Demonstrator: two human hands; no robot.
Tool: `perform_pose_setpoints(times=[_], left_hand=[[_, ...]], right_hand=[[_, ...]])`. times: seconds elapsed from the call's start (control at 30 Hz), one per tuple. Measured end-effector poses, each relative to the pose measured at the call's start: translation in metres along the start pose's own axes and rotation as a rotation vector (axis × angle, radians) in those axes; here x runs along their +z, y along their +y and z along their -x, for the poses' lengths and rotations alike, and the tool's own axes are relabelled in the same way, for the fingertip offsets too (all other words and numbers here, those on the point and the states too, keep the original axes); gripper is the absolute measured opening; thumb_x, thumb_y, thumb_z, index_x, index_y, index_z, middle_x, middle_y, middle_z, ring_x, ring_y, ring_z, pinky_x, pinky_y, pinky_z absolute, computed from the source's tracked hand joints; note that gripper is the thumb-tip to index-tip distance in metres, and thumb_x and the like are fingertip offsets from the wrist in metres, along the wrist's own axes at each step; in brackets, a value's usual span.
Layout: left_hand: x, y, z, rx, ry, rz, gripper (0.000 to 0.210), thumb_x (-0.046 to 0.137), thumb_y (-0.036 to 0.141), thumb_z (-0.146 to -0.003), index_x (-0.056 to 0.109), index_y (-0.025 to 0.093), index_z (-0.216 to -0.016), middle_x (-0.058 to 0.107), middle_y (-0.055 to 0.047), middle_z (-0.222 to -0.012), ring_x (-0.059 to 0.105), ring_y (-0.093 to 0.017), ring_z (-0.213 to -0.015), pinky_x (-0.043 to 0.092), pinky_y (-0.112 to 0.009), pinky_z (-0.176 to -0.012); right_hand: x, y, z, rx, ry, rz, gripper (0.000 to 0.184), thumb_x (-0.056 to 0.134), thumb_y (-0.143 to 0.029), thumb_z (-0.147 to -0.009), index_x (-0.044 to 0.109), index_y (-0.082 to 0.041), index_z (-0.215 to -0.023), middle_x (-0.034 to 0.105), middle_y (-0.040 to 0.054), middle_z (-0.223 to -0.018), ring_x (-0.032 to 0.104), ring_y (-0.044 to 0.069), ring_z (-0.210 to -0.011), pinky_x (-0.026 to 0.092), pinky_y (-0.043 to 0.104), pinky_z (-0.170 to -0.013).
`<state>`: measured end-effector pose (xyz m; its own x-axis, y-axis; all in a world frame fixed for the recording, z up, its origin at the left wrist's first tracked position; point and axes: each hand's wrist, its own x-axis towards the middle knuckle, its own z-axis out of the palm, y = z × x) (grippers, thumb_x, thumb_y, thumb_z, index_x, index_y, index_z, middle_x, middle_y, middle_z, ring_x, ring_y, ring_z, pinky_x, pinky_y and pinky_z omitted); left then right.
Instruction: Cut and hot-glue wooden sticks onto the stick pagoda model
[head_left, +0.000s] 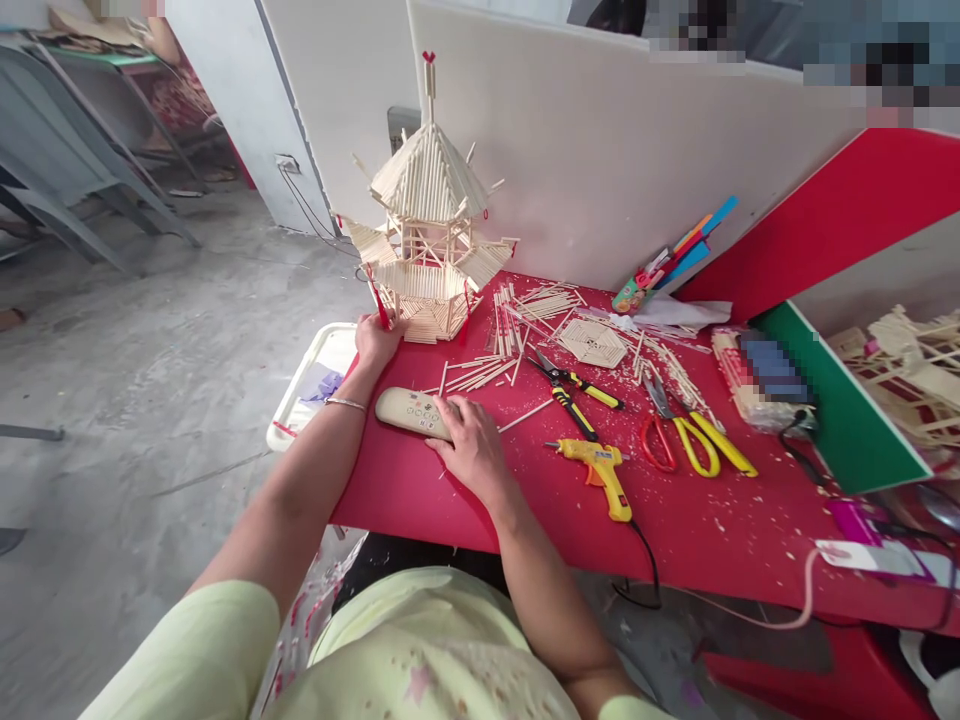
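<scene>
A pagoda model [427, 265] made of pale wooden sticks, with red tassels at its corners, stands at the back left of the red table. My left hand [377, 341] grips the lower left corner of its base; the fingertips are partly hidden. In front of the model lies a long rounded beige case [409, 410], like a glasses case, printed with small pictures. My right hand [471, 445] holds its right end, thumb on the near side and fingers over the top. Loose sticks [480, 372] and a flat hexagonal stick panel [592, 342] lie behind it.
On the red table [517, 510] lie a yellow glue gun [600, 470], black-and-yellow cutters [574, 388] and scissors [679, 430]. A cup of markers [634, 292] leans by the white partition [600, 160]. Left, a white tray [283, 415] juts past the table edge.
</scene>
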<state>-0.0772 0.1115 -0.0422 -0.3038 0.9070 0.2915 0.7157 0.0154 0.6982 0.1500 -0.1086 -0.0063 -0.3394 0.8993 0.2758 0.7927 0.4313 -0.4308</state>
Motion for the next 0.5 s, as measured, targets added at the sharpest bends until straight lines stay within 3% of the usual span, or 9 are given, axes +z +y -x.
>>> perform_pose_setpoints(times=[0.3,0.5], left_hand=[[-0.016,0.024,0.007,-0.082,-0.001,-0.048,0.028,0.064,0.035,-0.08,0.079,0.02,-0.098,0.077,-0.009,-0.089,0.07,-0.028,-0.097,0.051,-0.032,-0.081],[-0.012,0.018,0.005,-0.103,-0.027,-0.036,0.037,0.062,0.034,-0.083,0.08,0.019,-0.111,0.08,-0.009,-0.097,0.072,-0.027,-0.095,0.052,-0.031,-0.081]], right_hand=[[0.0,-0.003,0.001,0.052,-0.02,0.057,0.077,0.081,-0.037,-0.091,0.047,-0.028,-0.159,0.061,0.0126,-0.141,0.059,0.031,-0.125,0.055,0.048,-0.105],[0.005,-0.003,-0.001,0.049,-0.013,0.059,0.078,0.081,-0.032,-0.091,0.046,-0.027,-0.16,0.059,0.0126,-0.144,0.056,0.031,-0.127,0.053,0.046,-0.108]])
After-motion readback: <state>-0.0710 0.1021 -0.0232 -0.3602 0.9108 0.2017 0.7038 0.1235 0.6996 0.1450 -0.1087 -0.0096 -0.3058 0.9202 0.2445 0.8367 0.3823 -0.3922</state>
